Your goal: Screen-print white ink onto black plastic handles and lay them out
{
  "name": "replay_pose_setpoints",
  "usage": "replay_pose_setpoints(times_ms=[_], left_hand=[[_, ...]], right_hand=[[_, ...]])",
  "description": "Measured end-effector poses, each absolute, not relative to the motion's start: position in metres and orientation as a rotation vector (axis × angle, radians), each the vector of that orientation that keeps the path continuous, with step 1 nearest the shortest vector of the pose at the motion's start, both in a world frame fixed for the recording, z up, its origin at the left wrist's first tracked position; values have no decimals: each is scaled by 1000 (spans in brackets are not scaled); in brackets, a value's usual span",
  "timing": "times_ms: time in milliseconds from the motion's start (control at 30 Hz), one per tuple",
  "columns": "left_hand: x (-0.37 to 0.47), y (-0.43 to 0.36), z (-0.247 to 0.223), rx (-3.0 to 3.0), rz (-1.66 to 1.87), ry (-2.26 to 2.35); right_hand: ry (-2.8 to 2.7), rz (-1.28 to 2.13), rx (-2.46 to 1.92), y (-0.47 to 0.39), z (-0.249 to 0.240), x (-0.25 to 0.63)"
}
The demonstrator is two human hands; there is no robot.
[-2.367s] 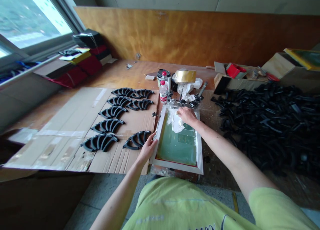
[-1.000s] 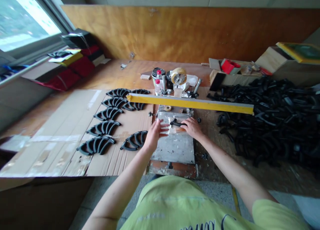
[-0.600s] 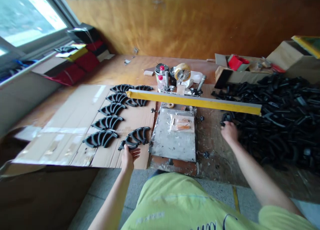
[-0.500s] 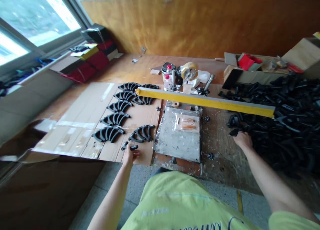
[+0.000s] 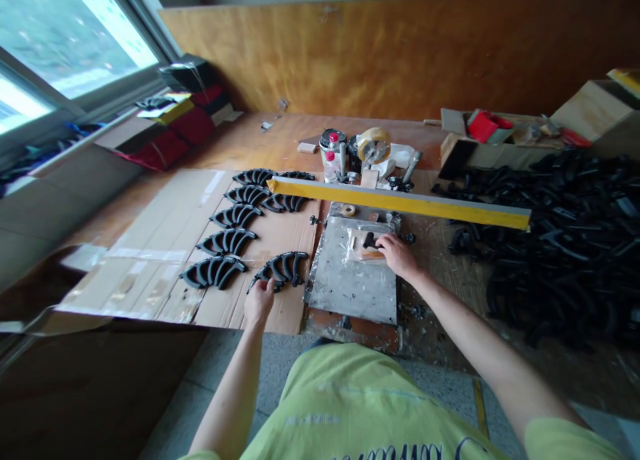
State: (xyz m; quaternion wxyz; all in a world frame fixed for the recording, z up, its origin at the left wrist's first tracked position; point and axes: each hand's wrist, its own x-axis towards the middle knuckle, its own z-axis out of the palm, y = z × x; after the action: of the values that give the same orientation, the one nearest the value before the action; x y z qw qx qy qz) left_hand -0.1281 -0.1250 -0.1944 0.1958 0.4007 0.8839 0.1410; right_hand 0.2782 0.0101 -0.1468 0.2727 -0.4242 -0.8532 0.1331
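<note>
Black handle (image 5: 369, 241) pinched in our right hand (image 5: 397, 253) at a metal plate (image 5: 345, 283); whether our left hand (image 5: 259, 301) grips another, we cannot tell.

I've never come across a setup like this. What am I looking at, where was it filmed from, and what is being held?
There is no machine arm here: these are a person's own bare hands, filmed by one camera worn on the head, looking forward and down. The right hand holds a small black part at a grey plate. The left hand is at the near end of a fanned row of curved black pieces; whether it grips one is hidden. More rows lie on the cardboard. A yellow bar crosses the plate's far end, and a loose black pile lies to the right.
</note>
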Motion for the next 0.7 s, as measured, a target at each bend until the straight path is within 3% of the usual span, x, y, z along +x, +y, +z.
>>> replay_pose_setpoints(times_ms=[267, 333, 500, 700], left_hand=[[-99, -142, -218, 1121, 627, 2513], [-101, -137, -217, 1088, 582, 2513], [-107, -116, -207, 988, 360, 2506], [-118, -95, -205, 1080, 400, 2485]], right_hand=[[-2616, 234, -1202, 0, -122, 222], [-2668, 335, -1161, -8, -119, 185], [-2844, 751, -1097, -20, -152, 62], [-2733, 815, -1410, -11, -191, -7]])
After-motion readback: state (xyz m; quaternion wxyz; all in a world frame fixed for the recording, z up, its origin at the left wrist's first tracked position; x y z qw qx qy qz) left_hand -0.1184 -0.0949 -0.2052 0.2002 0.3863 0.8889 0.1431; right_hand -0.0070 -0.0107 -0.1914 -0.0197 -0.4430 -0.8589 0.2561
